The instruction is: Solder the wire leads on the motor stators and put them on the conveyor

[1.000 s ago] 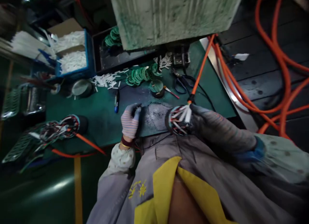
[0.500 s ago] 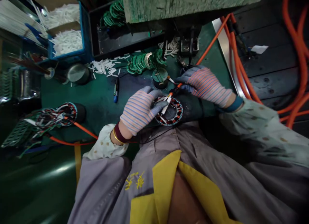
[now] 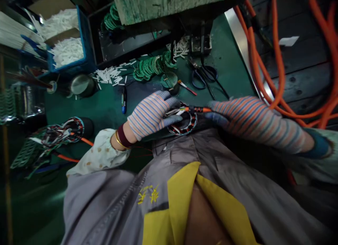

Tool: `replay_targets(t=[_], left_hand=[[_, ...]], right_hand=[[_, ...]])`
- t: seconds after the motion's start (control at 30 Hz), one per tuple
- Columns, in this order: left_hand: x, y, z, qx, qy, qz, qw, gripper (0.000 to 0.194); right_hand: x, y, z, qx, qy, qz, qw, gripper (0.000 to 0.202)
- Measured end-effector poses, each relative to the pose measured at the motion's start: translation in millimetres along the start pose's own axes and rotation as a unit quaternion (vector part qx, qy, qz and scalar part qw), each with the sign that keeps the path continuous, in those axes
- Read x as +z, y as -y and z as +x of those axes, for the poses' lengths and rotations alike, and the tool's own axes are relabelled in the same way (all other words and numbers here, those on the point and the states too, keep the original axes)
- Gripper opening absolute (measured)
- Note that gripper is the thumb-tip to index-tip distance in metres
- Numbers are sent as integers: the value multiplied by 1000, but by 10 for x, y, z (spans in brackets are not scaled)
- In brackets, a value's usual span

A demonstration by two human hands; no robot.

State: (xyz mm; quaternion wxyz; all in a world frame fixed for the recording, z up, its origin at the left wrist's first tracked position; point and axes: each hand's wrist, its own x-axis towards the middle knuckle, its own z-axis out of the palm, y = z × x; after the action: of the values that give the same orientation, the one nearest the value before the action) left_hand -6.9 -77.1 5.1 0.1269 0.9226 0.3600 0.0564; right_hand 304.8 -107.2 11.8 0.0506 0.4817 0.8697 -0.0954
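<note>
Both my hands wear striped knit gloves. My left hand [image 3: 151, 114] lies over the left side of a ring-shaped motor stator [image 3: 194, 122], pinching the white-sleeved wires [image 3: 177, 112] at its top; part of the grip is hidden. From those wires an orange cable [image 3: 202, 109] with a black-banded end runs right into my right hand [image 3: 245, 118]. Its fingers are closed around the cable, slightly smeared by motion. Behind the stator stand a small round green-topped tin [image 3: 169, 79] and a thin brush [image 3: 188, 87]. Scissors [image 3: 204, 77] rest farther right.
A second wired stator [image 3: 76, 127] sits at the left. White tube pieces [image 3: 108, 75] and green coiled strips [image 3: 148, 68] lie at the back, beside a blue bin [image 3: 84, 51]. A marker [image 3: 124, 99] is left of centre. Thick orange cables [image 3: 277, 61] hang at the right.
My right hand has moved right and toward my body, drawing the orange cable nearly level. The scissors and brush, partly covered before, now show. My left hand stays at the stator.
</note>
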Motion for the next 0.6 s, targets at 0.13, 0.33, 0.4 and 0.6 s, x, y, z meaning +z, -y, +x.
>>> replay_targets(t=[0.13,0.33,0.4,0.6], left_hand=[[-85,264,219,8,120,-130,984,63],[107,289,180,-58,58,-412,908,84],[258,200,70,-111,-52,-381,916,77],[356,-16,-8,-97,-175,-143,969,38]], right_hand=[[-635,227,143,45,14,-172,984,40],[-394,563,91,42,-28,-87,995,49],[76,454,95,67,-40,-24,997,50],[774,133,412,-37,-150,430,890,52]])
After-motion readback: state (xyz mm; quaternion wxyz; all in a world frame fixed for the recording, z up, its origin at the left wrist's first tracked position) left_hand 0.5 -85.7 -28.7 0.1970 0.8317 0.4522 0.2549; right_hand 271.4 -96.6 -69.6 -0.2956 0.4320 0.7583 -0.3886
